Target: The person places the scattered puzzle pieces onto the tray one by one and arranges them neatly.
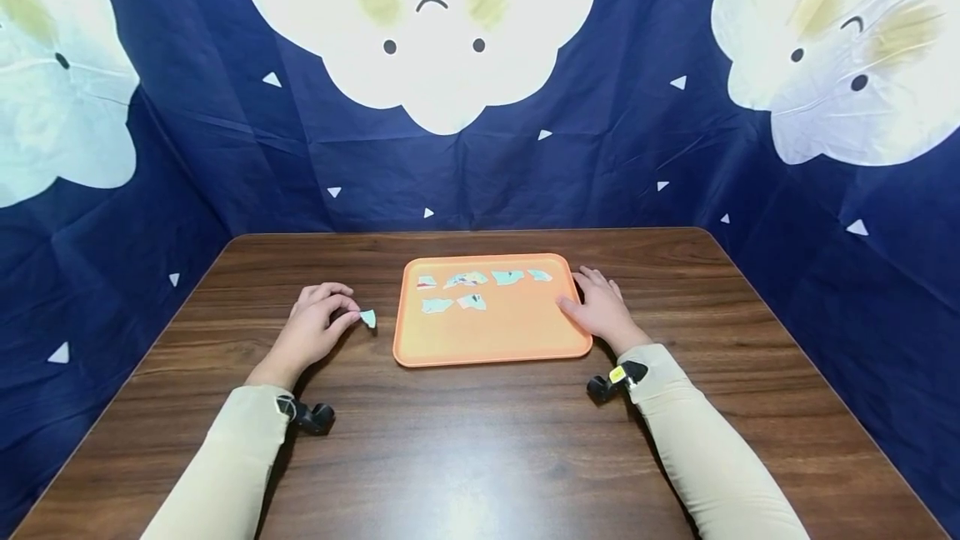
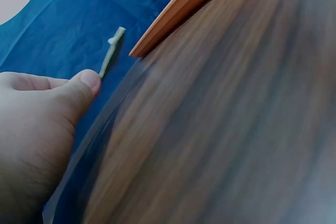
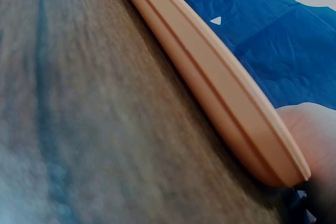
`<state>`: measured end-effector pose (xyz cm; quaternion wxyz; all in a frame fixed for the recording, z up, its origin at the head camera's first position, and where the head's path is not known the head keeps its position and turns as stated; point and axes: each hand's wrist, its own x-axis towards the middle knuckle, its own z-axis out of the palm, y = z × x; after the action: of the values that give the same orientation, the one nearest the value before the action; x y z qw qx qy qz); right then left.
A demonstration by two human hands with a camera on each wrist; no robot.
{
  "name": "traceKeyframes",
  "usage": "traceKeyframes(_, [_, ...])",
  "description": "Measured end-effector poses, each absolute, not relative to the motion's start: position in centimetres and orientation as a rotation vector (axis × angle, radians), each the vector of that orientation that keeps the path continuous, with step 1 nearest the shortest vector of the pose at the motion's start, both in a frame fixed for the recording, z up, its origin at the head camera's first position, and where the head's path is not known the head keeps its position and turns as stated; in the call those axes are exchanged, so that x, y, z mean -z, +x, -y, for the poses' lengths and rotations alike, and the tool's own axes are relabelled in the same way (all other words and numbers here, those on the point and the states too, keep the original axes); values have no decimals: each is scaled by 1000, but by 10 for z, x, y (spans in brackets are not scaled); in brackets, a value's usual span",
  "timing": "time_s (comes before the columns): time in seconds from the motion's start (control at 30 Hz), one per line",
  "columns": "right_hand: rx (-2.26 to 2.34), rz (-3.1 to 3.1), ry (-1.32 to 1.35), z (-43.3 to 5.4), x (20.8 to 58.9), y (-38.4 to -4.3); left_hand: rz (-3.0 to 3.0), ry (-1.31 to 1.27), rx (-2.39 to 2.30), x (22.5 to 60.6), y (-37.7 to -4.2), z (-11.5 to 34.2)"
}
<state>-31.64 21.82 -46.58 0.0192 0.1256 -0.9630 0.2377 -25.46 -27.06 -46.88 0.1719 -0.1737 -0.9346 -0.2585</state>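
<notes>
My left hand [image 1: 315, 327] pinches a small pale blue-green piece with jagged edges [image 1: 368, 318] between thumb and fingertips, left of the orange tray [image 1: 525, 332]. Seen edge-on in the left wrist view, that piece [image 2: 112, 53] is thin and stands up from the fingertips, with a small white bit on its side. At the tray's right edge, my right hand [image 1: 602, 311] holds the rim, thumb over it and fingers along the outside. Several similar irregular pieces lie on the tray in two rows, among them a patterned one [image 1: 465, 280] and a pale one [image 1: 437, 306].
The tray lies flat on a dark brown wood-grain table [image 1: 465, 440]. Behind and beside the table hangs a navy cloth [image 1: 465, 173] with white clouds and small triangles. A small black camera is strapped at each wrist.
</notes>
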Motion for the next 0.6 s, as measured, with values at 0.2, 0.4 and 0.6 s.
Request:
traceKeyframes(0.2, [-749,2999,395,-218,465,-316,2619,-512,739,464,-263,246])
traceKeyframes(0.4, [-744,2988,402,-218,466,-317,2606,-493,718,459,-271,217])
traceKeyframes(0.6, [-731,2973,410,-220,466,-317,2594,-412,727,452,-276,186])
